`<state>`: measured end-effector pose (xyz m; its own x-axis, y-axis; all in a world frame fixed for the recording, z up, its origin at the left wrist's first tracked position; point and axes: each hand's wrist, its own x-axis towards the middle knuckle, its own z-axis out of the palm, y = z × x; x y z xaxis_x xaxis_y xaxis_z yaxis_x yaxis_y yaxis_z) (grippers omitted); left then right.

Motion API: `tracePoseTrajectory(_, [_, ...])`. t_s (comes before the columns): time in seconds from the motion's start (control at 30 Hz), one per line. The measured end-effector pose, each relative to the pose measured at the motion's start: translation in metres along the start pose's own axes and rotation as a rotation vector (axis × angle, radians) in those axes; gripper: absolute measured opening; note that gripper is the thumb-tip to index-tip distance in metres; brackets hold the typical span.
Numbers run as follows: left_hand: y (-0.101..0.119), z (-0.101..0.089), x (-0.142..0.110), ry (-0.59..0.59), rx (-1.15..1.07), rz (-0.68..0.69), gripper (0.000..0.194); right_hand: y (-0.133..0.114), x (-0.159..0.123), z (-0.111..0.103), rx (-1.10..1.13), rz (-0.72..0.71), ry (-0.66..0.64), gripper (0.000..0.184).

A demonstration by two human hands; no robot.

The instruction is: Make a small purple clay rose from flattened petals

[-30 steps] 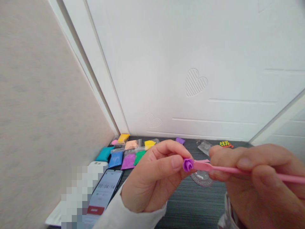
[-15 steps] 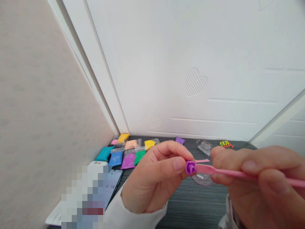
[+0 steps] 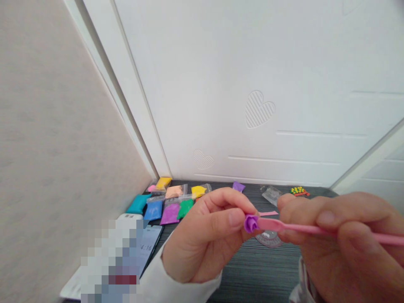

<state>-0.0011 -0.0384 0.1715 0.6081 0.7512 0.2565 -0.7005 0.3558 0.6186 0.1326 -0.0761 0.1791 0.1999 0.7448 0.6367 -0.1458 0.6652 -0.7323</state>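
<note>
Head view gives me both hands at work over the dark ribbed tabletop (image 3: pixel 255 271), and from back here I would handle this contact with patience. My left hand (image 3: pixel 205 235) has thumb and forefinger pinched on the side of a small purple rosette (image 3: pixel 251 224), which sits at those fingertips, its ruffled folds turned toward the right. My right hand (image 3: pixel 347 261) is clasped around the handle of a pink tool (image 3: pixel 303 228), and its flat blade reaches the rosette's right edge; they look to be touching, though from this 1 angle I cannot tell how deep the blade goes. The material looks soft to me, so I would keep the left pinch just firm enough to stop it turning and no firmer, since a hard squeeze could flatten the folds. With the right, I would let the blade's flat side do the shaping, in light strokes outward along 1 fold at a time, bracing the 2 hands so that neither drifts. Pushing straight in would risk tearing a thin edge or knocking the rosette out of the fingers. If it sticks, I would slide the blade off sideways rather than pull. Below, a pink strip (image 3: pixel 268 213) and a clear disc (image 3: pixel 269 240) lie near the hands, well out of the blade's path.
</note>
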Motion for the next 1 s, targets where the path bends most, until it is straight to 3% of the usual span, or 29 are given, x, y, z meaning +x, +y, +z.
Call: tracePoseTrajectory(1.0, [-0.0011,0.0004,-0.0003,0.02,-0.038,-0.053,0.005,0.0043,-0.002,-0.0047,0.004,0.025,0.025,0.011])
